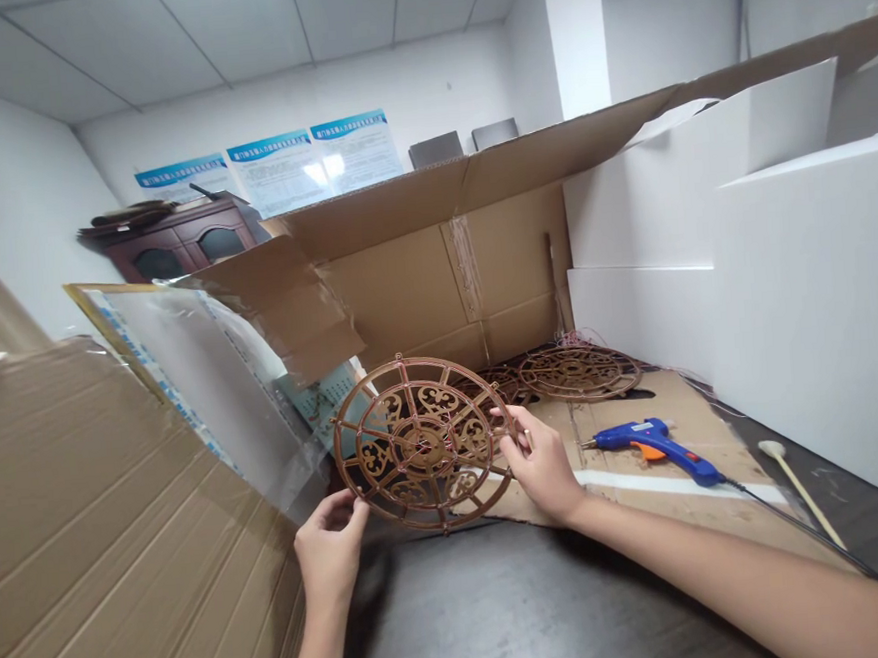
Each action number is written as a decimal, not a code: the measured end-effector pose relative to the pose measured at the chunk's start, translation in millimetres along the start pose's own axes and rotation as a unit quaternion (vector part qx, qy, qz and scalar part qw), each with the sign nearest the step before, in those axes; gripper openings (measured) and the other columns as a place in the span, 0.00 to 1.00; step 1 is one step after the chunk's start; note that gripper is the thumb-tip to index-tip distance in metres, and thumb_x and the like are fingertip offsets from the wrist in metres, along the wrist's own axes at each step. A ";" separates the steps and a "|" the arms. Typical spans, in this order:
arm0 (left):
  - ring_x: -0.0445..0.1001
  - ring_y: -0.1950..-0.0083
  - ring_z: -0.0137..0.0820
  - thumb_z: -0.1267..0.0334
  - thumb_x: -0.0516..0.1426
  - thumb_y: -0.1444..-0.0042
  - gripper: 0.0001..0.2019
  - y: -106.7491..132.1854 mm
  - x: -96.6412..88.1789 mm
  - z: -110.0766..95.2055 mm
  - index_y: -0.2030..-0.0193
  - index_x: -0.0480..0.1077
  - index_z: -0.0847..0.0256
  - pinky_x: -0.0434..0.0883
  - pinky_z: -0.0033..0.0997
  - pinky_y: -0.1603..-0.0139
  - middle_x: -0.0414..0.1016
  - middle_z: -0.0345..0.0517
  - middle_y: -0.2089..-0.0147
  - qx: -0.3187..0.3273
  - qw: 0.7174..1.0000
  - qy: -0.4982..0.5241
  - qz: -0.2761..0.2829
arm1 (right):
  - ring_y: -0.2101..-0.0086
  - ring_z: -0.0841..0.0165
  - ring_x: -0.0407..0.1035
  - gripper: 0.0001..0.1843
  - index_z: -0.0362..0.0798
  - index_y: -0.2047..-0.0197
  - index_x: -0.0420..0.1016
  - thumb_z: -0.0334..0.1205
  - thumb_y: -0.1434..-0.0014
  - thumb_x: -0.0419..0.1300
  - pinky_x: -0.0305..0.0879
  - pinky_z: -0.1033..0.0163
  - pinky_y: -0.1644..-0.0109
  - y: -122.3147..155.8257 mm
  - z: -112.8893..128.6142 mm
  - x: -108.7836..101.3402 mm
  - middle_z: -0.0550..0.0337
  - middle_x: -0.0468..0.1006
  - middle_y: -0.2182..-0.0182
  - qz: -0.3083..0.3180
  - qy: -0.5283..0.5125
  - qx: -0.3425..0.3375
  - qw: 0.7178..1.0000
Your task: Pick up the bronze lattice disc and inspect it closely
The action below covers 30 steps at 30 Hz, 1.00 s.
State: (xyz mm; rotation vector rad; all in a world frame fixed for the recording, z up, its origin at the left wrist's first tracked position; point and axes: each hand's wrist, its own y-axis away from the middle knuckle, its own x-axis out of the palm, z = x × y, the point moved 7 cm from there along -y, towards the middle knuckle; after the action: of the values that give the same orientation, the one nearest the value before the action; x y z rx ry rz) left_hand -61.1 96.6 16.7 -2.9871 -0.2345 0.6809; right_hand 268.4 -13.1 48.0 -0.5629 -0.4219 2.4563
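Both hands hold one bronze openwork disc (424, 442) upright and slightly tilted above the near edge of the flattened cardboard sheet (646, 490) that covers part of the dark table (518, 604). Left hand (330, 552): fingers curled closed, pinching the disc's lower left rim from below. Right hand (543, 462): fingers partly closed around the disc's right rim, fingertips on the spokes; a ring shows on one finger. The disc has a central hub, radial spokes and scrollwork panels between two rings. More discs of the same kind (577, 372) lie flat at the far edge of the cardboard sheet, close against a large open cardboard box (435, 269). A blue glue gun (654, 446) with an orange trigger lies on the sheet just right of the right hand, apart from it. A wooden stick with a rounded tip (800, 489) lies at the sheet's right edge. White foam blocks (806, 313) stand along the table's right side; stacked cardboard (98, 513) fills the left.
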 end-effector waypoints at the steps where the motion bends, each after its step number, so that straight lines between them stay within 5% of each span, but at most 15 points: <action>1: 0.73 0.70 0.32 0.46 0.66 0.63 0.24 0.0 -0.1 0.0 0.64 0.80 0.64 0.70 0.31 0.65 0.79 0.46 0.70 0.001 1.000 -0.001 -0.003 | 0.77 0.72 0.56 0.17 0.45 0.49 0.75 0.33 0.40 0.53 0.54 0.66 0.71 0.3 0.5 0.2 0.64 0.69 0.74 0.001 0.000 -0.002 1.000; 8: 0.72 0.69 0.33 0.44 0.64 0.61 0.26 -1.3 -0.8 2.6 0.60 0.80 0.65 0.70 0.31 0.68 0.80 0.48 0.69 -0.003 1.000 0.002 -0.004 | 0.75 0.71 0.56 0.16 0.46 0.49 0.76 0.35 0.38 0.54 0.55 0.66 0.69 3.4 5.2 -0.4 0.65 0.66 0.74 0.001 0.008 -0.031 0.999; 18: 0.76 0.65 0.37 0.47 0.64 0.61 0.27 2.3 2.7 -7.1 0.57 0.80 0.64 0.73 0.31 0.71 0.81 0.50 0.64 0.002 1.000 0.015 0.000 | 0.76 0.71 0.55 0.16 0.47 0.51 0.77 0.36 0.41 0.55 0.52 0.66 0.70 -5.2 -23.3 4.4 0.70 0.57 0.79 0.015 0.002 0.050 0.999; 30: 0.73 0.69 0.33 0.46 0.65 0.60 0.26 1.2 -0.8 -3.8 0.59 0.80 0.64 0.70 0.30 0.71 0.80 0.48 0.68 0.017 1.000 0.009 -0.021 | 0.76 0.71 0.55 0.16 0.47 0.51 0.77 0.35 0.42 0.56 0.52 0.67 0.69 -0.3 -22.1 5.6 0.70 0.57 0.79 0.022 -0.003 0.058 0.998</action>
State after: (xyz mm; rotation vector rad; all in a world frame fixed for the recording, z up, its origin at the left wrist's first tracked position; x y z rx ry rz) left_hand -60.0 95.2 20.3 -2.9453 -0.2804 0.6465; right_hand 275.0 -5.8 27.4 -0.5204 -0.2708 2.5054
